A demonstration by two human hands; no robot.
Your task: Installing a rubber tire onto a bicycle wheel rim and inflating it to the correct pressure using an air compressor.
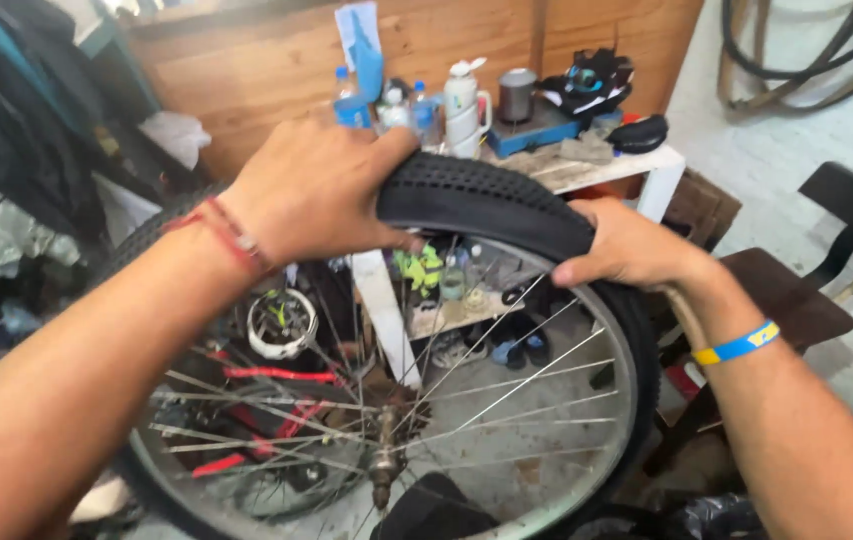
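A bicycle wheel stands upright in front of me, with a black knobbly tyre (487,195) on a silver rim (602,455) and thin spokes running to the hub (385,462). My left hand (312,190) grips the top of the tyre, thumb over the tread and fingers curled under its edge. My right hand (627,245) clamps the tyre further right, fingers wrapped over its sidewall toward the rim. A red string band sits on my left wrist, a blue and yellow band on my right.
Behind the wheel a white table (637,165) carries bottles, a metal cup and a blue box. A wooden wall (277,70) stands at the back. A dark chair (827,290) is at the right. A red bicycle frame (272,375) shows through the spokes.
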